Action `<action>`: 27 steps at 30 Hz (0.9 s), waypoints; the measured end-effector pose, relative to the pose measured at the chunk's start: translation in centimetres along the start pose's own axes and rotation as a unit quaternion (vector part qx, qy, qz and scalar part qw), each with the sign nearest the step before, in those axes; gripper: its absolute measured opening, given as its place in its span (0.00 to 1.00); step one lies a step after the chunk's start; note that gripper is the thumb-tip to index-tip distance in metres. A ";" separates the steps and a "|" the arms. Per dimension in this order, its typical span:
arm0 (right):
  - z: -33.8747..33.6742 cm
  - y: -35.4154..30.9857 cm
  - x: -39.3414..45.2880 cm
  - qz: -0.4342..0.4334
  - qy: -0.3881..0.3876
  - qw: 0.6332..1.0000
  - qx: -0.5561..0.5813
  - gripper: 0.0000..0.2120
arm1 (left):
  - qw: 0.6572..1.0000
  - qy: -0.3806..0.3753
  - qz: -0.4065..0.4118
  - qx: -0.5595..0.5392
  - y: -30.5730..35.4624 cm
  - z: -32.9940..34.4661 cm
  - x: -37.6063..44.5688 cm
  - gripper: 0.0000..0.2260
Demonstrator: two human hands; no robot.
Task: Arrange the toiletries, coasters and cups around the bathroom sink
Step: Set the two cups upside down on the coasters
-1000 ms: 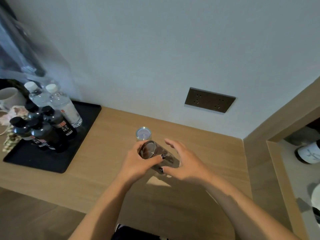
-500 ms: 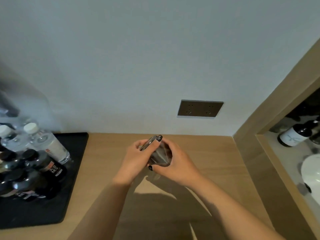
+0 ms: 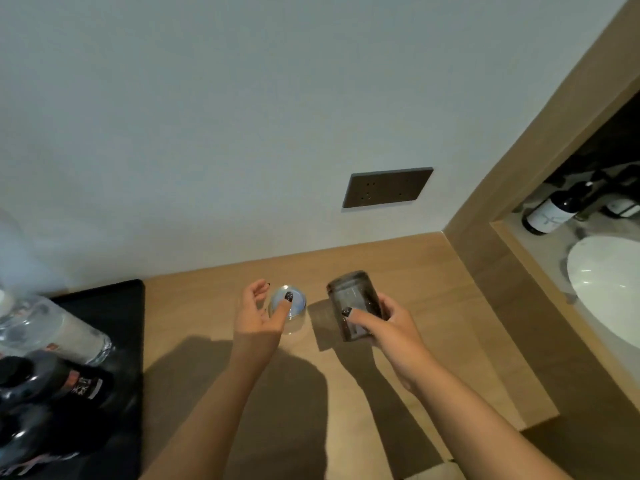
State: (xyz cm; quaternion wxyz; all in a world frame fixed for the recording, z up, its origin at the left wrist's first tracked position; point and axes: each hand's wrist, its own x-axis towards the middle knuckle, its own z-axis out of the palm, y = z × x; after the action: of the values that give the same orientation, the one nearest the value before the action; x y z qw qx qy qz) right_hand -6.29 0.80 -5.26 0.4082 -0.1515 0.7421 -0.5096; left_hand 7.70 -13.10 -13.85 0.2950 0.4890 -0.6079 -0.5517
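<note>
Since half a second back, the two hands have parted: both were closed together round one dark glass, and now the right hand (image 3: pixel 388 327) carries it alone while the left has gone to the second glass.

Right grip: fingers and thumb wrapped round the dark glass cup (image 3: pixel 355 304), thumb laid across its near side, painted nail showing. Cup is held above the wooden surface (image 3: pixel 433 306), tilted, its far end leaning away toward the wall. Its shadow falls on the wood below and to the left.

Left hand (image 3: pixel 258 315): grip loose, not clenched. Fingers half-spread and gently curved, thumb reaching over the clear glass cup (image 3: pixel 289 310), thumb tip over its top face. Cannot tell whether the thumb presses on the glass or sits just above it. Remaining fingers stand apart from the glass on its left side. Clear cup stands on the surface, near the wall, just left of the held dark cup and apart from it.

Surroundings: black tray (image 3: pixel 114 306) at the left edge of the surface, bearing a clear water bottle (image 3: pixel 52 329) and dark bottles (image 3: pixel 52 386), blurred. Dark socket plate (image 3: pixel 388 187) on the wall above the cups. At right, past a wooden frame, a white sink (image 3: pixel 606 285) with a dark labelled bottle (image 3: pixel 554 213) behind it.
</note>
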 end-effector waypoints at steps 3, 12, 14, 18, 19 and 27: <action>-0.2 0.5 -0.1 0.055 0.023 0.994 0.091 0.11 | 0.994 -0.021 0.026 0.102 -2.0 0.9 0.9 0.32; -0.8 1.2 0.2 0.127 0.063 0.965 0.222 0.16 | 0.990 -0.052 -0.014 0.133 -3.7 2.4 2.2 0.29; -0.7 1.2 0.1 0.133 0.063 0.961 0.234 0.17 | 0.989 -0.054 -0.035 0.133 -3.5 2.3 2.1 0.31; -0.4 0.9 -0.1 0.129 0.059 0.959 0.246 0.15 | 0.988 -0.065 -0.035 0.133 -3.3 1.6 2.3 0.30; -0.3 0.7 -0.2 0.128 0.057 0.958 0.249 0.14 | 0.989 -0.070 -0.037 0.125 -3.3 1.3 2.3 0.29; 0.9 -1.4 -1.2 0.114 0.027 0.929 0.352 0.14 | 0.972 -0.054 -0.129 -0.189 1.3 -0.9 0.5 0.13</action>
State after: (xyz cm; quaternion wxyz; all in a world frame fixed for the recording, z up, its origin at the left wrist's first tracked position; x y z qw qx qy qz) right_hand -5.13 0.39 -3.60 0.4707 0.1012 0.5379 -0.6920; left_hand 7.97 -14.04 -12.52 0.2751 0.4681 -0.4398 -0.7154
